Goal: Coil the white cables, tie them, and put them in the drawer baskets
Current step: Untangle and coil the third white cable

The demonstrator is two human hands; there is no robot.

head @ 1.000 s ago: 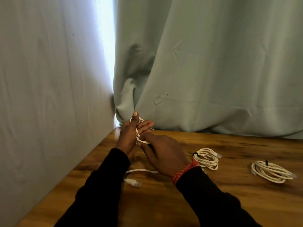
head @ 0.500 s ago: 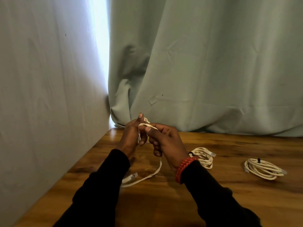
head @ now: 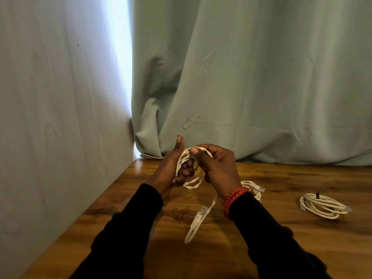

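Cable tail (head: 198,218) now off the table — dangling, plug (head: 201,213) airborne.

A wooden table (head: 281,248) with a warm brown, dark-streaked grain filled the lower part of the view, its surface catching a soft sheen near the far left corner. Behind it hung a pale green curtain (head: 251,77), falling in loose folds, its hem resting on the table's back edge. To the left stood a plain pale wall (head: 50,117) that met the table along its left side. Between the wall and the curtain's edge ran a narrow vertical strip of bright daylight (head: 120,57). A few small dark specks showed on the wall and the curtain.
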